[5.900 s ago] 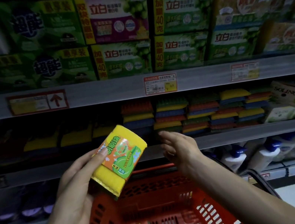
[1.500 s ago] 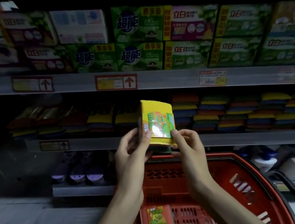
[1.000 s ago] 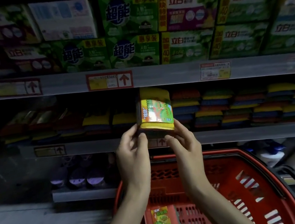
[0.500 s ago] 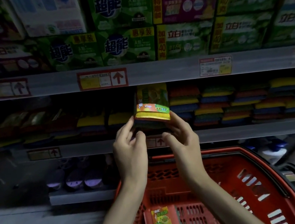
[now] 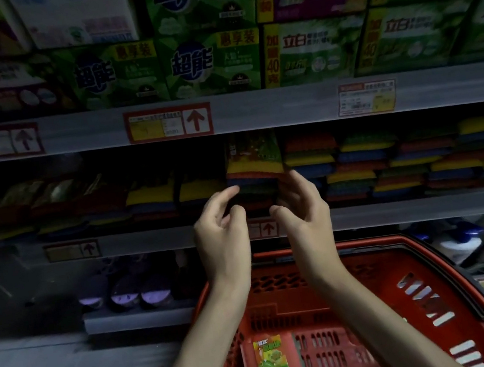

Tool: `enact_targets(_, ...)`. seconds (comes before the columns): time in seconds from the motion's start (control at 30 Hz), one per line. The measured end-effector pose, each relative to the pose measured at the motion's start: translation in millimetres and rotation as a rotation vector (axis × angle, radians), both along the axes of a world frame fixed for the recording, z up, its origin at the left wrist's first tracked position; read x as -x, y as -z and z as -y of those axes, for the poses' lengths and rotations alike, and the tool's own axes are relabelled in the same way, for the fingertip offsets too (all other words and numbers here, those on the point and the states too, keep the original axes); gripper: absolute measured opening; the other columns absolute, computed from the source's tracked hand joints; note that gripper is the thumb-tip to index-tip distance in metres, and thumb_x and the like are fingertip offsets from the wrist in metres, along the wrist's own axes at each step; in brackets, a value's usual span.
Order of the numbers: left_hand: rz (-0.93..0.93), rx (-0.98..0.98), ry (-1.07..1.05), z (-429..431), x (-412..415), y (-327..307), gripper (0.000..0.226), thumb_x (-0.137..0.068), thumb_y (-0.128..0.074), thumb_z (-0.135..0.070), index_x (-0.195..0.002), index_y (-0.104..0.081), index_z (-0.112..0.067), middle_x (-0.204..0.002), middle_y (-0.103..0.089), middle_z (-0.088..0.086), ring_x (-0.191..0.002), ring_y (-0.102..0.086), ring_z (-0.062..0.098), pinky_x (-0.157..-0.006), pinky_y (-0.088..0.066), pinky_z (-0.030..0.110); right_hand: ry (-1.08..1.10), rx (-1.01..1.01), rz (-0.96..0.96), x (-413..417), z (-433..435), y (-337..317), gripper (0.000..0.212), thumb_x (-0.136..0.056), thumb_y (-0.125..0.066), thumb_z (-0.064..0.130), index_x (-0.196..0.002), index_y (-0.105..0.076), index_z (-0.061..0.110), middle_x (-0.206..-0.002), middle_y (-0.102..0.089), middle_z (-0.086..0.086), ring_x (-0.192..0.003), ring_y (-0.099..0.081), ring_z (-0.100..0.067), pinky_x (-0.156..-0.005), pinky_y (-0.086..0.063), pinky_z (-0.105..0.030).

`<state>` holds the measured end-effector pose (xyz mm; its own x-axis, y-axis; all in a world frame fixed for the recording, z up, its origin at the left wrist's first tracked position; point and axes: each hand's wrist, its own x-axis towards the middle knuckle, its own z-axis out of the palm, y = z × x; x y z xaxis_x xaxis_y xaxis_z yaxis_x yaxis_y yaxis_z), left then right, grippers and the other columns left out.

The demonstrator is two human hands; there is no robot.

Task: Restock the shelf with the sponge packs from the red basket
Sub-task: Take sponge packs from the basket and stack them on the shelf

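Fingers (image 5: 224, 197) of both hands loosely curled, gripping nothing; left hand (image 5: 224, 237) and right hand (image 5: 306, 223) flank pack (image 5: 252, 159), which lies atop a sponge stack (image 5: 255, 195) on middle shelf (image 5: 148, 241); fingertip contact with pack cannot be told; second pack (image 5: 270, 361) lies in basket (image 5: 406, 252).

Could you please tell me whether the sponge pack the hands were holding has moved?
Yes: the sponge pack moved up and back from above the red basket onto the sponge shelf, just under the arrow price tag.
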<state>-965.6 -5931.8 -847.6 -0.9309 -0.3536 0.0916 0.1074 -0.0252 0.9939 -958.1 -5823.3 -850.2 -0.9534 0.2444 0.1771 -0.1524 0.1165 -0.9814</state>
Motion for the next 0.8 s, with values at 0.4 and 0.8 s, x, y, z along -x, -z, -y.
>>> enact_targets(0.4, 0.008, -0.016, -0.017, -5, 16, 2, 0.031, -0.094, -0.057, -0.004, -0.109, -0.073, -0.025, -0.109, -0.077, 0.003, -0.107, -0.071, 0.015, -0.093, -0.057, 0.030, 0.037, -0.063, 0.084, 14, 10, -7, 0.076, -0.085, -0.062, 0.039, -0.155, -0.038, 0.021, -0.156, -0.044, -0.005, -0.146, -0.042, -0.024, -0.115, -0.042, -0.053)
enact_targets(0.8, -0.033, -0.022, -0.053, -5, 19, 2, 0.028, -0.095, -0.056, 0.000, -0.111, -0.071, -0.016, -0.087, -0.072, -0.015, -0.077, -0.067, -0.010, -0.068, -0.048, 0.007, 0.049, 0.034, 0.101, 2, 16, -7, 0.062, -0.101, -0.056, 0.008, -0.158, -0.037, 0.025, -0.158, -0.041, 0.014, -0.135, -0.040, 0.009, -0.094, -0.036, 0.001)
